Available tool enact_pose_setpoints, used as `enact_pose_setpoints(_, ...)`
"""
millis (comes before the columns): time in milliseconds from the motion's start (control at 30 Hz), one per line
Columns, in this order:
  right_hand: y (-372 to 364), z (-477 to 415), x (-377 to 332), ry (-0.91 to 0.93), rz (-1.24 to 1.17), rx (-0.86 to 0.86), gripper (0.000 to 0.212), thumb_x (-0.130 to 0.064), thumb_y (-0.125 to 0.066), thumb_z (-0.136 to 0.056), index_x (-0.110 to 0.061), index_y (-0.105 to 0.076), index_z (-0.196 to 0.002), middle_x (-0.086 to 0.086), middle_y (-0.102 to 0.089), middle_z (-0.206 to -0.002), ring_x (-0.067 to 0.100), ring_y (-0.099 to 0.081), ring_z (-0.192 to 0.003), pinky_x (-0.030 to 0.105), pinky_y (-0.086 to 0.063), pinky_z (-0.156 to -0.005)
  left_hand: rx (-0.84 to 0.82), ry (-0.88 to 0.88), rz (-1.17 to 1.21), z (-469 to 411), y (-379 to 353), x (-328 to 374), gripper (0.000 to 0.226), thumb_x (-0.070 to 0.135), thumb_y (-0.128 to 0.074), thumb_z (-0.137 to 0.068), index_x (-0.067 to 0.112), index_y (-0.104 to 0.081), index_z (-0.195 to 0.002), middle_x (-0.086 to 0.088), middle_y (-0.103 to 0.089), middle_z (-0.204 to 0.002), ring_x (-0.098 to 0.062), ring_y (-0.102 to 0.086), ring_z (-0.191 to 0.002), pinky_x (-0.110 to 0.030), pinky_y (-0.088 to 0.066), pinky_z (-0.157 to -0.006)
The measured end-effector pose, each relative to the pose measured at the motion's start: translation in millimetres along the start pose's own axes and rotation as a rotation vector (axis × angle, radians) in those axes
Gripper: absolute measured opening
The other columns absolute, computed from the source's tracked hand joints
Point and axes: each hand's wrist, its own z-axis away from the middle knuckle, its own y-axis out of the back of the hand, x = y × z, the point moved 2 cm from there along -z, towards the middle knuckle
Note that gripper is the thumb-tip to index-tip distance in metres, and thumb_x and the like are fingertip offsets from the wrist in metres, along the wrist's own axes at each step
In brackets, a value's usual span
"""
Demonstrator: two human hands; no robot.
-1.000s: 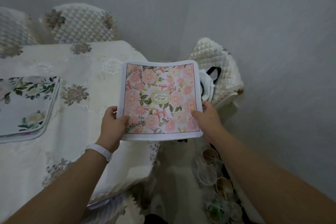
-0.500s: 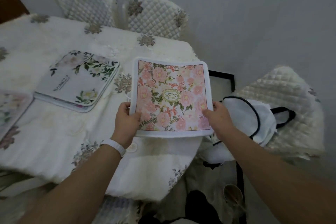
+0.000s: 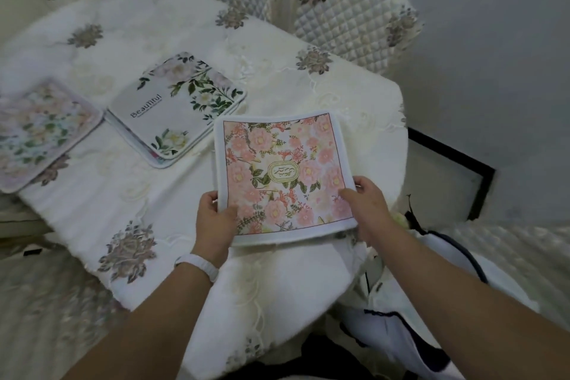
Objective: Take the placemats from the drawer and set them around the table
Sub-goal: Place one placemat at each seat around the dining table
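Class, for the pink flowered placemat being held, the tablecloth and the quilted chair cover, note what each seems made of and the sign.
The pink flowered placemat: probably soft printed cloth, matte; it bows between the left hand and right hand. The tablecloth: cream fabric, seemingly embroidered; raised flowers, draped folds. The quilted chair cover: padded fabric, slight sheen; stitched diamond puffs.

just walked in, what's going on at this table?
A person holds a pink floral placemat by its near corners, left hand and right hand pinching one each, at the near edge of the cream tablecloth. Whether it rests on the cloth yet is unclear. A placemat stack topped by one printed "Beautiful" and a pastel floral placemat lie farther left.
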Motion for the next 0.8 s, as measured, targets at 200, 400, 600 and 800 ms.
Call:
enact_pose_setpoints(200,-1,-22,33,-0.284,-0.39,0.052,0.02,-0.002,-0.063,-0.085,-0.014,-0.065,-0.102,0.012,-0.069,-0.098,0.033,-0.067,-0.089,0.045,-0.057,-0.075,0.104,0.145,0.129,16,-41,-25,0.027,0.004,-0.058,-0.09,0.027,-0.048,-0.098,-0.007,-0.061,-0.096,-0.02,-0.058,-0.075,-0.03,-0.049,-0.065)
enact_pose_setpoints(400,-20,-6,65,-0.282,-0.269,0.082,0.021,0.002,-0.063,-0.088,-0.016,-0.058,-0.098,0.01,-0.068,-0.097,0.029,-0.067,-0.088,0.042,-0.06,-0.071,0.039,0.222,0.175,41,-84,-43,0.024,0.004,-0.057,-0.09,0.022,-0.048,-0.103,-0.007,-0.061,-0.101,-0.022,-0.062,-0.084,-0.031,-0.053,-0.069)
enact_pose_setpoints(600,-16,-11,66,-0.185,-0.189,0.152,0.033,0.008,-0.059,-0.083,-0.014,-0.054,-0.108,0.007,-0.067,-0.101,0.022,-0.065,-0.092,0.036,-0.056,-0.077,-0.213,0.229,0.198,45,-101,-63,0.042,0.003,-0.064,-0.086,0.02,-0.054,-0.123,-0.003,-0.068,-0.115,-0.025,-0.066,-0.104,-0.05,-0.056,-0.086)
enact_pose_setpoints(800,6,-22,65,-0.133,-0.123,0.125,0.036,0.007,-0.057,-0.084,-0.017,-0.053,-0.11,0.002,-0.065,-0.1,0.017,-0.063,-0.091,0.033,-0.054,-0.073,-0.065,0.169,0.299,-38,-76,-30,0.036,0.002,-0.066,-0.08,0.012,-0.061,-0.114,-0.013,-0.071,-0.107,-0.034,-0.069,-0.097,-0.053,-0.057,-0.082)
